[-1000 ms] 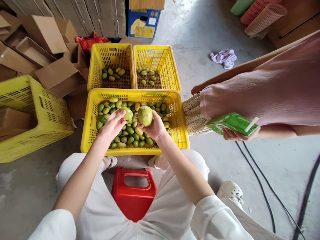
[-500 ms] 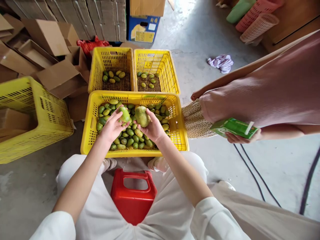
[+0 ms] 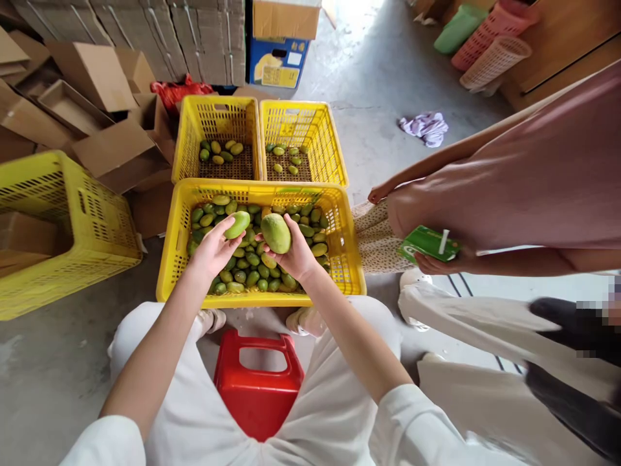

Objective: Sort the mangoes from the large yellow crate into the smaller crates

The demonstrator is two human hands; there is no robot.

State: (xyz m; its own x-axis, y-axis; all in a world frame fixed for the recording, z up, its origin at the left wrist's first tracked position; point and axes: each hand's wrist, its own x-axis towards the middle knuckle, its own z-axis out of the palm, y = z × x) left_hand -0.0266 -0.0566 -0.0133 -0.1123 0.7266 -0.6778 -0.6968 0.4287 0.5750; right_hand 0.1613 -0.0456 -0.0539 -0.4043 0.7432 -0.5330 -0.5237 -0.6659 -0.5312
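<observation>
A smooth green mango (image 3: 237,224) is held in the fingers of my left hand (image 3: 212,251). My right hand (image 3: 295,251) grips a larger, duller green mango (image 3: 276,233), its thumb along the right side. Both hands are above a wide yellow crate (image 3: 262,299) in front of my knees. Many small green and yellowish mangoes (image 3: 252,278) fill the floor of that crate. Behind it stand two more yellow crates, the left one (image 3: 217,103) and the right one (image 3: 334,145), each with several mangoes at the bottom.
A red stool (image 3: 259,388) is between my legs. Left are a yellow crate (image 3: 97,213) and open cardboard boxes (image 3: 116,152). At right, a person in a pink top (image 3: 524,188) holds a green carton (image 3: 429,244); another person's white trousers (image 3: 485,323) show lower right. A cloth (image 3: 424,128) lies beyond.
Both mangoes have turned in my hands, the right one now showing its rounded side. The nearby person's carton has shifted left, and another person has come into view at lower right.
</observation>
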